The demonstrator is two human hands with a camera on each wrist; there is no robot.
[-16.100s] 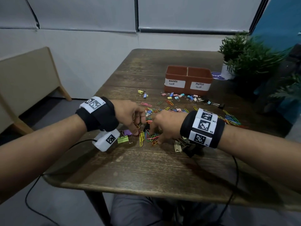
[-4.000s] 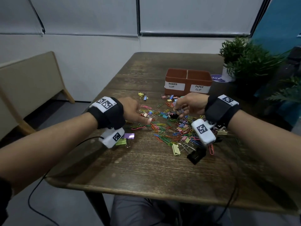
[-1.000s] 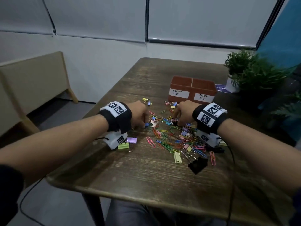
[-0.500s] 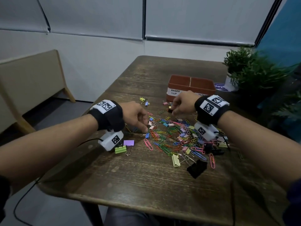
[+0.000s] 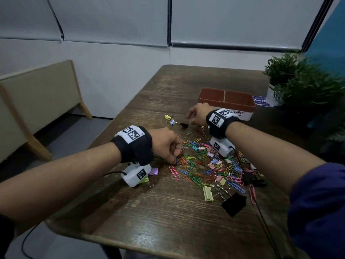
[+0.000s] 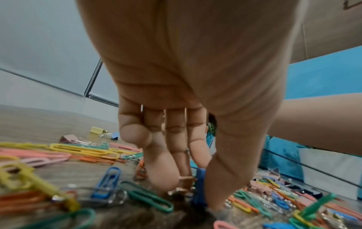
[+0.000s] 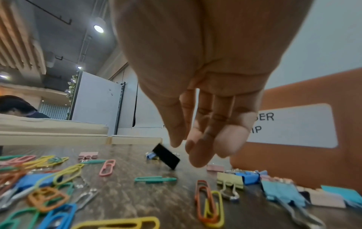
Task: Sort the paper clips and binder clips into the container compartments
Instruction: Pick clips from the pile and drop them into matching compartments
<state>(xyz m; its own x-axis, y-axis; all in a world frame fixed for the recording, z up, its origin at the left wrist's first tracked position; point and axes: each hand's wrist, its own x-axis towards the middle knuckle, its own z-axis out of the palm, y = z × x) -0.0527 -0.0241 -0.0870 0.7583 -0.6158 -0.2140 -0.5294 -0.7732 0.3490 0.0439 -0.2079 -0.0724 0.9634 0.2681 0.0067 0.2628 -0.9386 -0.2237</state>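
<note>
Coloured paper clips and small binder clips lie scattered across the wooden table. My left hand is at the pile's left edge. In the left wrist view its thumb and fingers pinch a small blue binder clip that touches the table. My right hand hovers just in front of the brown two-compartment container, fingers relaxed and empty. A small black binder clip sits tilted beside its thumb, apart from it.
A potted plant stands right of the container. A big black binder clip and a pale green one lie near the front. A purple binder clip lies by my left wrist. A beige bench stands to the left.
My right hand moved from the pile forward and left, up to the container's front. My left hand stayed at the pile's left edge and closed on the blue clip.
</note>
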